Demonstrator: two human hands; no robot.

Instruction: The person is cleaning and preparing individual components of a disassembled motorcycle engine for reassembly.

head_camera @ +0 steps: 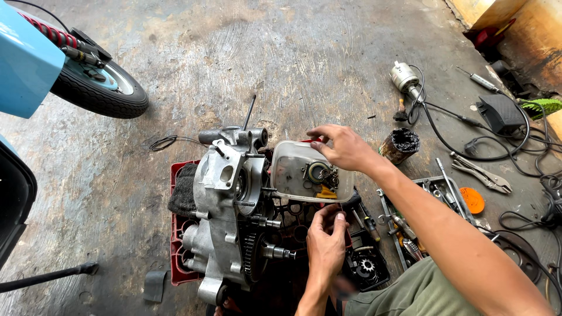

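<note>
A grey metal engine case [225,205] with a chain and sprocket lies on a red plastic crate [177,246] on the concrete floor. Just right of it sits a clear plastic tub [293,172] with seals, small parts and a yellow piece inside. My right hand [345,147] reaches over the tub's far rim, fingers pinched at its edge. My left hand [326,244] is below the tub, fingers curled by the engine's studs; whether it holds something small I cannot tell.
A scooter's rear wheel [99,88] and blue body panel [26,61] stand at the upper left. A metal tray of tools [433,205], pliers [483,172], a grease can [400,144], a motor with black cables [407,79] and an orange lid [472,200] lie to the right.
</note>
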